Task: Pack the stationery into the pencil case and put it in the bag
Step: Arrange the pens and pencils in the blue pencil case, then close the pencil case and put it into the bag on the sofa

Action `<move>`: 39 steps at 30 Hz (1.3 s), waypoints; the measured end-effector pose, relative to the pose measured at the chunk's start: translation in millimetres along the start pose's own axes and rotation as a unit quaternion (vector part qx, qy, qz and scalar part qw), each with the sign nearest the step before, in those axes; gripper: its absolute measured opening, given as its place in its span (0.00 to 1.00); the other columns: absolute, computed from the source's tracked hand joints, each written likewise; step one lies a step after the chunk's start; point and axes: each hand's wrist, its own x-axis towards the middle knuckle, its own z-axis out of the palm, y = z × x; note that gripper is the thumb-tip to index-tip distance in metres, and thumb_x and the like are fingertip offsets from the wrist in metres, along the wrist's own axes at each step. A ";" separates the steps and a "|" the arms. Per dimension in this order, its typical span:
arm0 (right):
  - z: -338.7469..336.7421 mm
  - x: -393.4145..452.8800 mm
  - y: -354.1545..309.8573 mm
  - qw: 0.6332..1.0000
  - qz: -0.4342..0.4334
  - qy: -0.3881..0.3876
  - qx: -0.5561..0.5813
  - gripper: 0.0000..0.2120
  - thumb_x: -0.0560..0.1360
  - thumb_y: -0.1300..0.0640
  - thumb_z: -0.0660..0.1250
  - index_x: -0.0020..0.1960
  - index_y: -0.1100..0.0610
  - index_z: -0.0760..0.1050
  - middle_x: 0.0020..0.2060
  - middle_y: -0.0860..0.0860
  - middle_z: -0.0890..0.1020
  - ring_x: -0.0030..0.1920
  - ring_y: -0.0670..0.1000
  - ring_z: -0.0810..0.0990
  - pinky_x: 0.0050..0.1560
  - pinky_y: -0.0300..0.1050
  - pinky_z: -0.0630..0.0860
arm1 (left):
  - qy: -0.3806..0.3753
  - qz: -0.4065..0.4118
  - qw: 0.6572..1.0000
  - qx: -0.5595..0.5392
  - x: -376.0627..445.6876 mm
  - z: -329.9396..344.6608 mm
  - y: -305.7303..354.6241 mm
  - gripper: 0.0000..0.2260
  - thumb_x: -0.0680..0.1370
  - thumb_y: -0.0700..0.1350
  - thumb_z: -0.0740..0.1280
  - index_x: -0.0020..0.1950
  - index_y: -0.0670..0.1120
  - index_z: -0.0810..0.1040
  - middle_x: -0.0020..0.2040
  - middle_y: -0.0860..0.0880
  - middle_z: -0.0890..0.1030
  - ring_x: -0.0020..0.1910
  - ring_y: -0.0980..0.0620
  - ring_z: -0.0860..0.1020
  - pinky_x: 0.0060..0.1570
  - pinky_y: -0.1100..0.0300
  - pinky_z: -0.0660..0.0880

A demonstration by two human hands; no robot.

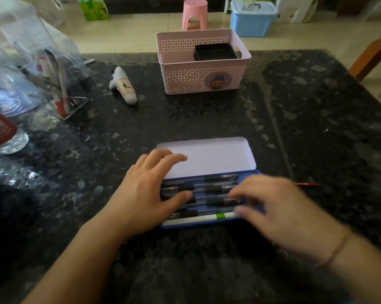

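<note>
Head view. Pencil case (209, 223): blue tray, pale lid (213, 156) lying open and flat on the far side, on a dark speckled table (207, 119). Contents: several dark pens (220, 189) laid lengthwise; one white marker with a green band (198, 219) along the near edge. Left hand (147, 194): fingers spread and loose, palm down over the tray's left end, thumb on the pens, fingertips reaching the lid; grasping nothing. Right hand (277, 207): blurred, palm down over the tray's right end, fingers extended onto the pens and marker; whether it grips anything cannot be told. Just beyond the right hand: pencil (308, 184) on the table. Well beyond both hands: pink basket (203, 77) holding a black tray (215, 51).
</note>
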 end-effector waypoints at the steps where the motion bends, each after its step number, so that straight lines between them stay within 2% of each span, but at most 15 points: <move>1: -11.2 -0.6 13.7 0.999 0.036 0.029 -0.014 0.10 0.70 0.53 0.72 0.49 0.43 0.78 0.42 0.38 0.76 0.43 0.37 0.74 0.46 0.28 0.68 | -0.008 -0.009 1.000 0.013 0.5 0.5 0.1 0.31 0.71 0.70 0.58 0.72 0.62 0.59 0.70 0.58 0.64 0.68 0.55 0.64 0.67 0.53 0.65; 3: -33.1 -2.2 49.6 0.986 0.131 0.044 -0.094 0.14 0.66 0.54 0.74 0.46 0.40 0.75 0.44 0.41 0.77 0.47 0.44 0.77 0.49 0.41 0.75 | 0.006 -0.038 0.999 0.034 1.8 2.3 -0.5 0.33 0.71 0.70 0.55 0.75 0.61 0.55 0.73 0.56 0.59 0.70 0.51 0.62 0.69 0.48 0.64; 5: -45.2 -5.6 78.7 0.958 0.241 -0.028 -0.155 0.18 0.64 0.54 0.76 0.42 0.38 0.69 0.46 0.42 0.74 0.51 0.48 0.75 0.53 0.48 0.75 | 0.029 -0.081 0.996 0.038 3.0 2.9 -1.7 0.32 0.74 0.68 0.56 0.75 0.58 0.57 0.74 0.55 0.60 0.71 0.48 0.61 0.70 0.46 0.63; 7: -41.9 -6.4 96.9 0.946 0.291 -0.068 -0.122 0.17 0.64 0.54 0.77 0.40 0.39 0.70 0.44 0.42 0.72 0.47 0.46 0.73 0.48 0.45 0.73 | 0.034 -0.136 0.990 0.033 4.8 3.3 -3.0 0.29 0.76 0.66 0.55 0.75 0.56 0.58 0.75 0.53 0.62 0.72 0.46 0.60 0.71 0.44 0.62; 11: -41.7 -2.9 105.3 0.946 0.308 -0.043 -0.094 0.13 0.69 0.56 0.74 0.35 0.42 0.72 0.39 0.43 0.75 0.41 0.46 0.74 0.42 0.44 0.71 | 0.023 -0.199 0.979 -0.032 6.0 2.6 -3.7 0.25 0.79 0.60 0.55 0.74 0.55 0.60 0.70 0.51 0.72 0.71 0.46 0.63 0.68 0.41 0.64; 13: -43.9 -4.0 89.9 0.959 0.260 0.041 -0.104 0.10 0.70 0.56 0.72 0.36 0.43 0.74 0.39 0.43 0.76 0.41 0.46 0.74 0.43 0.45 0.71 | 0.021 -0.192 0.979 -0.061 5.6 2.1 -5.1 0.24 0.79 0.61 0.54 0.74 0.55 0.61 0.68 0.51 0.75 0.69 0.47 0.66 0.66 0.40 0.67; 15: -37.7 -2.9 52.3 0.980 0.153 0.124 -0.028 0.05 0.70 0.56 0.70 0.41 0.45 0.78 0.40 0.43 0.77 0.41 0.43 0.75 0.43 0.41 0.71 | 0.032 -0.191 0.977 -0.085 5.9 1.6 -5.3 0.24 0.78 0.61 0.53 0.73 0.55 0.63 0.67 0.51 0.76 0.67 0.47 0.70 0.64 0.41 0.69; 17: -20.4 -1.1 7.2 0.993 0.050 0.103 0.008 0.03 0.70 0.52 0.69 0.43 0.46 0.79 0.40 0.40 0.78 0.42 0.41 0.76 0.44 0.37 0.72 | 0.056 -0.193 0.975 -0.099 6.9 2.0 -3.8 0.22 0.79 0.59 0.54 0.72 0.55 0.64 0.65 0.51 0.77 0.64 0.49 0.73 0.62 0.45 0.71; 19: 5.4 0.4 -12.8 0.997 -0.011 0.069 -0.016 0.04 0.71 0.49 0.67 0.44 0.46 0.80 0.40 0.40 0.79 0.43 0.43 0.75 0.44 0.41 0.74 | 0.077 -0.195 0.972 -0.110 8.0 2.2 -1.3 0.19 0.81 0.55 0.55 0.72 0.53 0.65 0.64 0.51 0.78 0.61 0.50 0.74 0.59 0.50 0.71; 23: 29.6 2.5 -12.1 0.996 -0.036 0.053 -0.056 0.05 0.71 0.46 0.67 0.44 0.45 0.79 0.39 0.40 0.78 0.41 0.45 0.74 0.40 0.44 0.75 | 0.085 -0.200 0.966 -0.138 8.6 0.8 1.2 0.19 0.82 0.53 0.56 0.73 0.51 0.66 0.63 0.52 0.79 0.54 0.57 0.73 0.52 0.59 0.68; 30: 25.7 3.0 -4.5 0.996 -0.037 0.045 -0.068 0.08 0.70 0.44 0.67 0.46 0.44 0.79 0.41 0.39 0.78 0.43 0.43 0.74 0.43 0.41 0.74 | 0.083 -0.200 0.964 -0.155 9.3 0.4 -0.7 0.21 0.81 0.56 0.56 0.74 0.53 0.64 0.63 0.53 0.78 0.56 0.57 0.74 0.52 0.60 0.69; 33: 12.4 7.6 0.4 0.989 0.044 0.139 0.011 0.12 0.70 0.42 0.63 0.51 0.42 0.76 0.42 0.37 0.76 0.44 0.38 0.74 0.42 0.33 0.70 | 0.105 -0.218 0.950 -0.198 10.0 -2.8 0.2 0.20 0.81 0.57 0.58 0.73 0.54 0.66 0.56 0.59 0.78 0.54 0.58 0.76 0.52 0.58 0.72; 35: 4.0 14.5 14.0 0.955 0.150 0.226 0.123 0.17 0.71 0.41 0.61 0.58 0.44 0.74 0.48 0.39 0.76 0.47 0.38 0.75 0.43 0.33 0.70 | 0.138 -0.235 0.930 -0.246 11.3 -7.0 1.1 0.18 0.81 0.57 0.58 0.70 0.55 0.69 0.52 0.61 0.79 0.53 0.59 0.78 0.54 0.55 0.73; 37: -1.9 21.7 27.4 0.905 0.232 0.225 0.276 0.25 0.73 0.37 0.57 0.67 0.46 0.69 0.60 0.44 0.76 0.56 0.42 0.75 0.54 0.43 0.74 | 0.177 -0.246 0.900 -0.313 12.0 -12.0 4.9 0.15 0.81 0.57 0.58 0.65 0.56 0.72 0.52 0.56 0.82 0.54 0.56 0.79 0.54 0.55 0.75; 39: -3.6 24.2 34.7 0.844 0.269 0.178 0.429 0.32 0.73 0.34 0.51 0.72 0.48 0.63 0.68 0.48 0.72 0.64 0.47 0.71 0.62 0.51 0.70 | 0.205 -0.245 0.876 -0.361 9.3 -18.0 12.6 0.12 0.82 0.55 0.57 0.61 0.55 0.75 0.51 0.53 0.84 0.52 0.54 0.81 0.49 0.57 0.75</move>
